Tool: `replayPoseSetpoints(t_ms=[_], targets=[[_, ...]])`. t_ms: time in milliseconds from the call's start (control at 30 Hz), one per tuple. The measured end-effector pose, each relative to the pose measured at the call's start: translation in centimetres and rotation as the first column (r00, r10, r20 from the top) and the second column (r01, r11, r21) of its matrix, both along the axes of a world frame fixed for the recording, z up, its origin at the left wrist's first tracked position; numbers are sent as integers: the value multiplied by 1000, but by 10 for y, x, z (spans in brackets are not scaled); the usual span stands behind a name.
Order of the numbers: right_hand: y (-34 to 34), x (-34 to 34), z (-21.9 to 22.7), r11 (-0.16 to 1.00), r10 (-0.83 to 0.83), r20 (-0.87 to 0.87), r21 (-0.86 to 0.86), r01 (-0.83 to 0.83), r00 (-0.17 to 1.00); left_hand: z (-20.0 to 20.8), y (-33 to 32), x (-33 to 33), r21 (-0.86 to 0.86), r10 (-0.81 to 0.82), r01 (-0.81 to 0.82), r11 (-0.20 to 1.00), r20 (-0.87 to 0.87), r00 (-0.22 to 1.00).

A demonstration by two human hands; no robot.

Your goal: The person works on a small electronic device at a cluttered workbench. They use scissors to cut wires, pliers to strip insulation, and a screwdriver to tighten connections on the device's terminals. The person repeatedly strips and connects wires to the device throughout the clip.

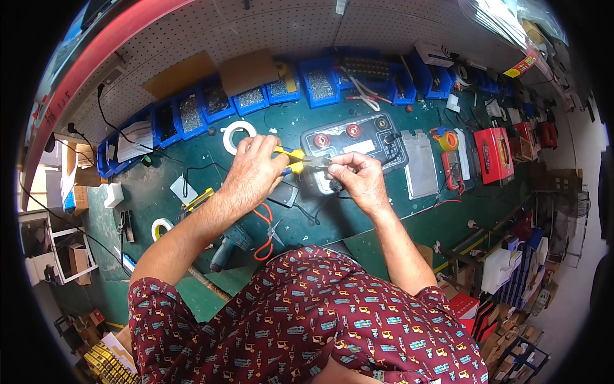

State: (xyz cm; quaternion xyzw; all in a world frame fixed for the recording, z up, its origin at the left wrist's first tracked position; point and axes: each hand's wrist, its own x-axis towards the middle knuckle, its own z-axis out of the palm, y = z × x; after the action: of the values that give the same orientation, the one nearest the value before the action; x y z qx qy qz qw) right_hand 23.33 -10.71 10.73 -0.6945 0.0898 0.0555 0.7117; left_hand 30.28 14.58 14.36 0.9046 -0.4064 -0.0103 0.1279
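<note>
My left hand (pixel 253 171) is closed around the yellow handles of a pair of pliers (pixel 295 161). The pliers' metal jaws point right, toward my right hand (pixel 362 182), whose thumb and fingers are pinched together at the jaw tips. What the pinch holds is too small and too hidden to name. Just beyond both hands lies a dark case (pixel 338 137) with two red round fittings, another round fitting and a white label on its face. The pliers and my right hand cover its near left part.
Nearby lie a white tape roll (pixel 238 137), red-handled scissors (pixel 263 234), a power drill (pixel 225 248) and a grey flat sheet (pixel 420 168). Blue bins (pixel 250 100) of small parts line the back. Farther right are a red multimeter (pixel 453 171) and a red box (pixel 493 155).
</note>
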Motion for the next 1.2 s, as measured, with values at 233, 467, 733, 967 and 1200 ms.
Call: replayPoseSetpoints(t_ms=[233,467,733,967,1200], targets=[[2,0,4,1000,-9,-5,-15,9,1000,1,0,-1,38,15,-13,999,-58,998],[1,-1,2,1000,-7,7,-26,7,1000,-2,-1,0,59,27,-24,998,-62,998],[2,-2,3,1000,-10,3,-19,10,1000,-5,0,0,50,17,-15,999,-43,999],[0,-1,1,1000,-5,16,-10,5,1000,-7,0,0,38,9,-8,999,-29,1000],[2,1,2,1000,-1,7,-17,1,1000,-4,2,-1,33,26,-25,999,-37,999]])
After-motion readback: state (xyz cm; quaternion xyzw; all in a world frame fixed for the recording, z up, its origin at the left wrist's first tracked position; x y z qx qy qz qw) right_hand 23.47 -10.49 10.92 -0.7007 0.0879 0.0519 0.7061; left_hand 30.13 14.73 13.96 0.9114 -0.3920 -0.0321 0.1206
